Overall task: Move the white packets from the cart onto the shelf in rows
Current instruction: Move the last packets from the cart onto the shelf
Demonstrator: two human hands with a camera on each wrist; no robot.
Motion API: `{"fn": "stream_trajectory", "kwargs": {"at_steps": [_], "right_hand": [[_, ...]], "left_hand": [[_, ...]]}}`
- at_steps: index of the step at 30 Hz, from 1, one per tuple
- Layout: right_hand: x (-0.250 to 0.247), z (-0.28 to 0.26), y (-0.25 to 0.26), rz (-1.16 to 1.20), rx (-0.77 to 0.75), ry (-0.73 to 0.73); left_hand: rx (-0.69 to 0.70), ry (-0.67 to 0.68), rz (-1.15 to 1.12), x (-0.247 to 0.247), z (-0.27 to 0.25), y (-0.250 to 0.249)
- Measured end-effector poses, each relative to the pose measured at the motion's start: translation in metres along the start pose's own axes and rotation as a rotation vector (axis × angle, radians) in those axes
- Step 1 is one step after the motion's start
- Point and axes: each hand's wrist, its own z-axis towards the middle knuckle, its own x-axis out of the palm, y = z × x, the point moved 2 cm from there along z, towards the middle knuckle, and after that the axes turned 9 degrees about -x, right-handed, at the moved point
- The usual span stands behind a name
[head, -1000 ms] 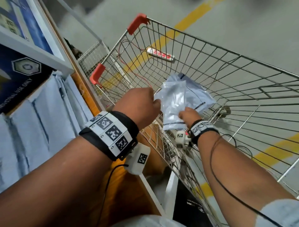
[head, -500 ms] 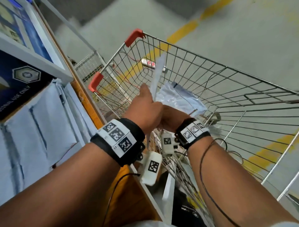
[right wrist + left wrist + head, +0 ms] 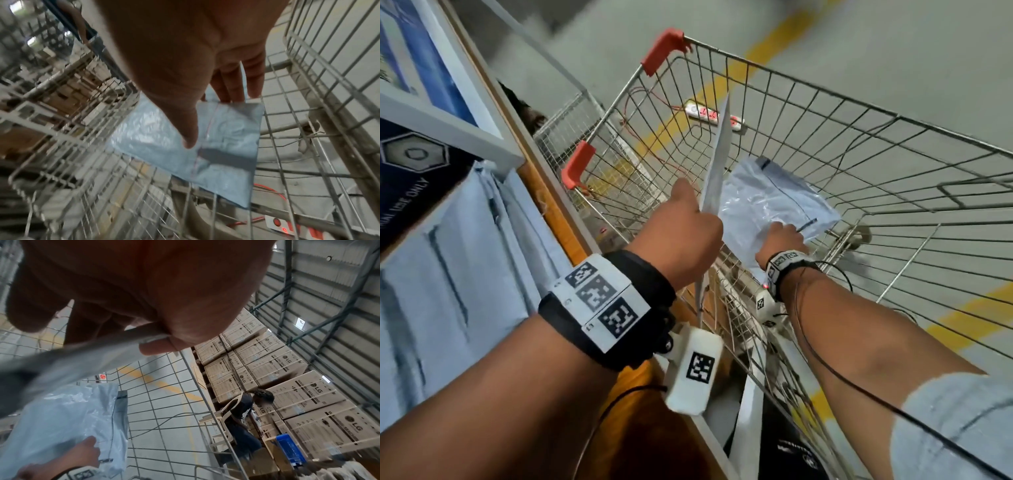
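Observation:
My left hand grips one white packet edge-on, standing upright above the near left corner of the wire cart. In the left wrist view that packet runs out from between thumb and fingers. My right hand reaches into the cart and pinches a second white packet, thumb on top and fingers beneath; the packet hangs just above the cart's wire floor. On the left, the shelf holds a row of white packets standing upright.
A dark printed box lies on the shelved packets. A white power strip with a red cable lies on the floor beyond the cart. Stacked cardboard cartons and a seated person are far off. Yellow floor lines run under the cart.
The left hand has taken one packet and turned it upright, edge-on. The right hand has moved apart from the left and gone deeper into the cart, onto the other packet.

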Motion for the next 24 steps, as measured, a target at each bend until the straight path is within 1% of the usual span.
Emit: {"fn": "stream_trajectory", "kwargs": {"at_steps": [3,5,7,9,12,15,20,24], "right_hand": [[0.007,0.003,0.004,-0.145,-0.04,-0.077],[0.01,0.004,0.005,-0.179,-0.08,-0.107],[0.014,0.006,0.001,-0.098,-0.081,-0.042],[0.006,0.003,-0.001,0.043,-0.109,0.033],[-0.021,-0.016,0.005,0.23,-0.119,0.077],[-0.05,-0.044,0.007,0.352,-0.116,0.107],[-0.129,-0.099,0.035,0.534,-0.276,-0.021],[-0.189,-0.164,0.077,0.451,-0.448,-0.105]], "left_hand": [[0.007,-0.009,0.082,0.002,0.002,0.003],[0.028,-0.016,0.132,0.003,0.002,0.004],[0.019,-0.006,0.13,0.002,0.004,0.005],[0.015,-0.01,0.128,0.001,0.006,0.003],[0.016,-0.021,0.113,0.001,0.007,0.0],[-0.011,0.008,0.01,0.002,0.001,-0.003],[-0.026,0.028,-0.201,-0.009,-0.015,0.002],[-0.011,0.011,-0.251,-0.024,-0.033,0.015]]}}
